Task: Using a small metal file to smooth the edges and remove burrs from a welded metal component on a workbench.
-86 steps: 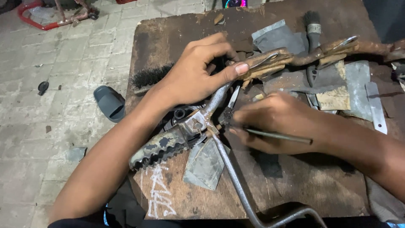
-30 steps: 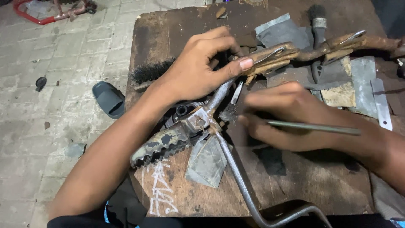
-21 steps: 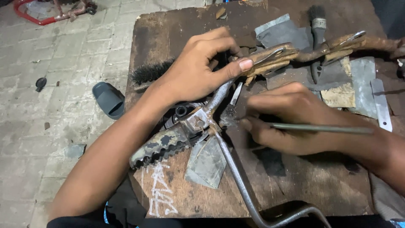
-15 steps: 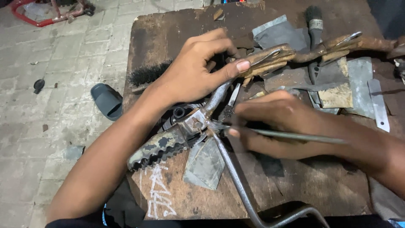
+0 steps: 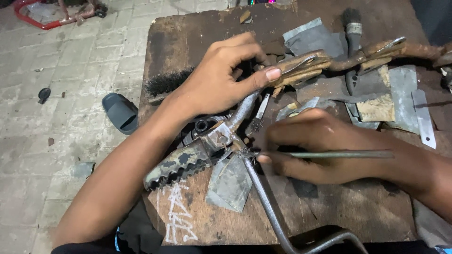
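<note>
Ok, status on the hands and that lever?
Left hand pressing lever down on bench. Right hand holds thin rod, tip at the lever's joint. Metal scraps close by.

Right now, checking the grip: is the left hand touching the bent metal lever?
Touching. The head view shows the left hand pressed over the bent metal lever, thumb on its upper end.

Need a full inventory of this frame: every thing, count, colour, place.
workbench: 1, dark brown wood, fills the frame
footpeg lever: 1, grimy grey metal, front centre
thin rod: 1, grey, across the right hand
wire brush: 1, black bristles, left edge of bench
paintbrush: 1, dark, far side
rusty bar: 1, brown, far right
metal sheet scraps: several, grey, scattered
sandal: 1, grey, on the paved floor
left hand: on the lever's upper end
right hand: holding the thin rod
</note>
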